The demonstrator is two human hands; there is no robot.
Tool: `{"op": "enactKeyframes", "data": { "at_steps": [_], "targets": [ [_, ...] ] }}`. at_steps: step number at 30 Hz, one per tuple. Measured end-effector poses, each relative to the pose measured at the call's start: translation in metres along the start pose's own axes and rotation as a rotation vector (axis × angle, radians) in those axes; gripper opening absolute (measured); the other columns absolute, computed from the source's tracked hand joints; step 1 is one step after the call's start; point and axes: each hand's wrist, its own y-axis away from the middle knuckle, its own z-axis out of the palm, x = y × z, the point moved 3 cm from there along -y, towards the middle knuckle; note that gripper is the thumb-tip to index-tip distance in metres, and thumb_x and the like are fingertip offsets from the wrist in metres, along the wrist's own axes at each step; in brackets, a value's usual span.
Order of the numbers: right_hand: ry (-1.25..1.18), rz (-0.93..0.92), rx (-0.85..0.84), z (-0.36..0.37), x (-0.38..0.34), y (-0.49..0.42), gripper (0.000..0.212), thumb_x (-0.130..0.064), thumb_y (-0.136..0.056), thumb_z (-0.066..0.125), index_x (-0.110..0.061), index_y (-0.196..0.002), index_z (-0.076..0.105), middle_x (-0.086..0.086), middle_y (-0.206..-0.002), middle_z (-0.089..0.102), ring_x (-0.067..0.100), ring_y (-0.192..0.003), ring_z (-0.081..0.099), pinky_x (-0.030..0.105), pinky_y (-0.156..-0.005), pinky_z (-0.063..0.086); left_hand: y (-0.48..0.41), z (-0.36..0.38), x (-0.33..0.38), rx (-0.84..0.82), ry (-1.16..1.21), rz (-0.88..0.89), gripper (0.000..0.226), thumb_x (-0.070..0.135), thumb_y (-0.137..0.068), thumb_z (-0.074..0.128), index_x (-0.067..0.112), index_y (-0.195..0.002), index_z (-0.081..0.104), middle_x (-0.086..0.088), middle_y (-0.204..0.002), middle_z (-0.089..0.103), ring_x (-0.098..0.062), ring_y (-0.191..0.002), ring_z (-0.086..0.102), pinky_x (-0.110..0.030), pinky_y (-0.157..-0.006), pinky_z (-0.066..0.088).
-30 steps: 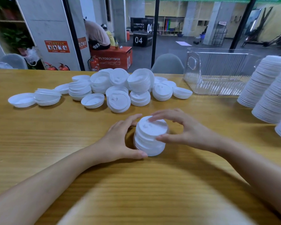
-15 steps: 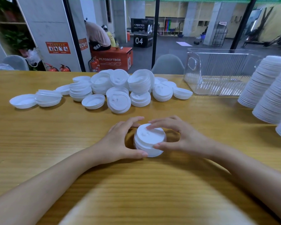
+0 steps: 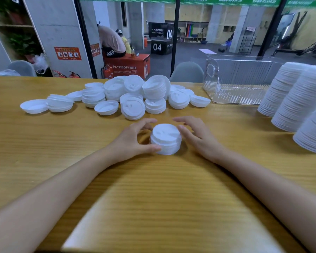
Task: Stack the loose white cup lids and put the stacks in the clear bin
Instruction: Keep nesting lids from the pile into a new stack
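A short stack (image 3: 166, 138) of lids stands upright mid-desk, tops up, axis vertical. The left hand (image 3: 130, 143) grasps it, thumb on the near side and fingers curled round the far side. The right hand (image 3: 199, 137) lies relaxed just beside it, thumb tip at the rim. Bare desk (image 3: 153, 198) spreads in front. Loose lids (image 3: 133, 95) lie heaped behind, some upturned. The bin (image 3: 241, 83) stands far right, its ribbed walls blurring its inside. Tall stacks (image 3: 295, 99) lean at the right, cut off by the frame.
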Motion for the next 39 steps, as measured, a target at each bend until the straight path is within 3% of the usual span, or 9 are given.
{"op": "enactKeyframes", "data": {
  "at_steps": [2, 6, 8, 12, 17, 22, 29, 36, 39],
  "targets": [
    [0.000, -0.004, 0.050, -0.002, 0.003, 0.000, 0.048, -0.048, -0.096, 0.038, -0.020, -0.129, 0.059, -0.015, -0.121, 0.054, -0.005, -0.108, 0.040, 0.043, -0.108, 0.033, -0.001, 0.000, 0.001, 0.029, -0.008, -0.005, 0.076, 0.042, -0.071, 0.081, 0.032, -0.138, 0.045, 0.023, -0.115, 0.055, 0.004, -0.116, 0.051, -0.002, -0.094, 0.031],
    [-0.016, 0.029, 0.116, -0.003, 0.011, -0.006, 0.051, -0.045, -0.096, 0.034, -0.016, -0.131, 0.058, -0.006, -0.123, 0.057, 0.019, -0.117, 0.049, 0.035, -0.105, 0.035, -0.002, -0.001, 0.002, 0.082, 0.027, -0.025, 0.067, 0.069, -0.084, 0.052, 0.030, -0.138, 0.047, 0.018, -0.115, 0.060, 0.009, -0.111, 0.053, -0.008, -0.090, 0.036],
    [-0.005, 0.017, 0.118, 0.000, 0.012, -0.010, 0.058, -0.050, -0.096, 0.032, -0.013, -0.132, 0.057, 0.002, -0.127, 0.060, 0.023, -0.119, 0.051, 0.038, -0.105, 0.036, -0.002, -0.003, 0.000, 0.133, 0.024, -0.044, 0.063, 0.068, -0.089, 0.038, 0.029, -0.137, 0.048, 0.011, -0.122, 0.061, 0.001, -0.112, 0.054, -0.011, -0.088, 0.036],
    [0.006, 0.002, 0.170, 0.000, 0.015, -0.013, 0.069, -0.059, -0.093, 0.023, -0.012, -0.132, 0.055, 0.008, -0.126, 0.061, 0.026, -0.119, 0.051, 0.042, -0.105, 0.037, -0.003, -0.004, 0.001, 0.261, -0.092, -0.022, 0.044, 0.042, -0.105, 0.033, 0.018, -0.138, 0.049, 0.000, -0.127, 0.059, -0.009, -0.114, 0.051, -0.011, -0.085, 0.034],
    [0.120, 0.038, 0.176, 0.000, 0.008, -0.013, 0.075, -0.064, -0.089, 0.015, -0.019, -0.137, 0.052, 0.004, -0.136, 0.055, 0.024, -0.128, 0.041, 0.043, -0.107, 0.034, -0.003, -0.005, 0.001, 0.378, -0.281, -0.016, 0.037, 0.032, -0.106, 0.036, 0.014, -0.135, 0.051, -0.005, -0.127, 0.059, -0.021, -0.119, 0.050, -0.044, -0.100, 0.040],
    [0.296, -0.002, 0.268, -0.010, 0.016, -0.030, 0.064, -0.058, -0.092, 0.019, -0.023, -0.132, 0.054, -0.002, -0.136, 0.055, 0.025, -0.126, 0.041, 0.040, -0.099, 0.032, -0.013, -0.022, -0.004, 0.487, -0.532, 0.090, 0.038, 0.034, -0.099, 0.037, 0.016, -0.120, 0.063, 0.000, -0.117, 0.066, -0.023, -0.112, 0.054, -0.029, -0.093, 0.026],
    [0.455, -0.077, 0.248, -0.006, 0.026, -0.176, 0.063, -0.059, -0.091, 0.020, -0.028, -0.133, 0.055, -0.006, -0.141, 0.051, 0.024, -0.130, 0.040, 0.039, -0.100, 0.029, -0.145, -0.108, -0.037, 0.543, -0.645, 0.217, 0.043, 0.038, -0.094, 0.036, 0.015, -0.117, 0.065, -0.003, -0.114, 0.067, -0.028, -0.110, 0.055, -0.041, -0.093, 0.032],
    [0.359, -0.013, 0.060, 0.003, 0.051, -0.278, 0.072, -0.065, -0.087, 0.012, -0.028, -0.129, 0.058, -0.008, -0.132, 0.055, 0.020, -0.125, 0.039, 0.034, -0.095, 0.025, -0.255, -0.157, -0.093, 0.273, -0.582, -0.209, 0.037, 0.038, -0.103, 0.036, 0.021, -0.128, 0.058, -0.003, -0.134, 0.056, -0.030, -0.122, 0.045, -0.043, -0.102, 0.029],
    [0.323, 0.085, -0.071, -0.002, 0.062, -0.297, 0.061, -0.062, -0.095, 0.019, -0.031, -0.133, 0.055, -0.008, -0.138, 0.051, 0.017, -0.127, 0.036, 0.031, -0.092, 0.021, -0.274, -0.163, -0.101, 0.132, -0.561, -0.276, 0.056, 0.056, -0.096, 0.027, 0.024, -0.131, 0.057, -0.005, -0.137, 0.056, -0.032, -0.125, 0.045, -0.046, -0.105, 0.034]
  ]
}}
